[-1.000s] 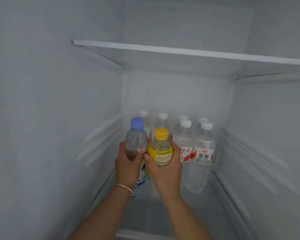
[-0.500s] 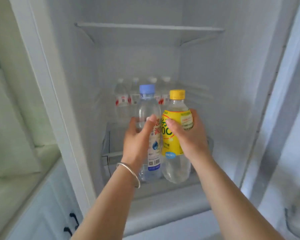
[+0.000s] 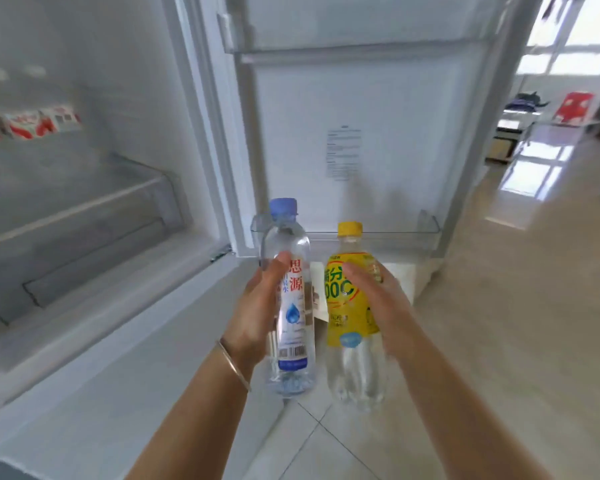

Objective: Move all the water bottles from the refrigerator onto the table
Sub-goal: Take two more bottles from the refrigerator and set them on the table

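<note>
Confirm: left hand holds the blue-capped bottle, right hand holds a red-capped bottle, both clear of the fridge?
Not quite. In the head view the right hand holds a yellow-capped bottle, not red-capped. The left hand does hold the blue-capped bottle, both clear of the fridge.

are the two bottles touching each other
Apart. The head view shows floor and door between the blue-capped bottle and the yellow bottle.

My left hand (image 3: 257,317) holds one bottle (image 3: 289,299) left of the bottle (image 3: 352,306) in my right hand (image 3: 381,299) | refrigerator (image 3: 84,202) at left (more bottles (image 3: 28,123) inside) | open door (image 3: 354,133) behind.
</note>
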### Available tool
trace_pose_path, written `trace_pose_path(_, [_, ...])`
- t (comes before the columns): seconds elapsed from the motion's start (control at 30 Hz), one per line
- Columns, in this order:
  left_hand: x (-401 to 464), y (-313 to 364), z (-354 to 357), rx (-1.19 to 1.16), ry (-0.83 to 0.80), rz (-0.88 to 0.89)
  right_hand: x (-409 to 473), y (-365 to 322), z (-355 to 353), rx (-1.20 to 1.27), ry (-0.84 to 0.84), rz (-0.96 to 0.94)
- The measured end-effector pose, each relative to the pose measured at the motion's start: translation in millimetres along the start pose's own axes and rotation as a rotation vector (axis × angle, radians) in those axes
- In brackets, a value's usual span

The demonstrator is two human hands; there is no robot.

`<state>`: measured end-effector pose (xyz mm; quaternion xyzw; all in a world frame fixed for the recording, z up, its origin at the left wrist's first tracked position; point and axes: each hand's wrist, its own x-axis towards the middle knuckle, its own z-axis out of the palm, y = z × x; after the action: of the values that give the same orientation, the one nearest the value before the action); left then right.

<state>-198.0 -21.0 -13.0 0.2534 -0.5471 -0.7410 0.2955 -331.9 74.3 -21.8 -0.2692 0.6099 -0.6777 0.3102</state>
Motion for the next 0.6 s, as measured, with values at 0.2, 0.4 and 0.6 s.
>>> trace_pose_path(0.2, [-20.3,-66.6,138.4,0.095,-0.226,-0.137,-67.3,5.7,-149.2,0.103,0.258,0.023])
trace_pose_path(0.4, [-44.7,-126.3,304.7,0.055,-0.351,-0.204,-112.3,-8.9,-314.6,0.061,0.354,0.037])
trace_pose_path(0.6, [-42.1,-173.6,439.6,0.124,-0.392,-0.259,-128.7,-17.4,-450.6,0.034,0.409,0.078])
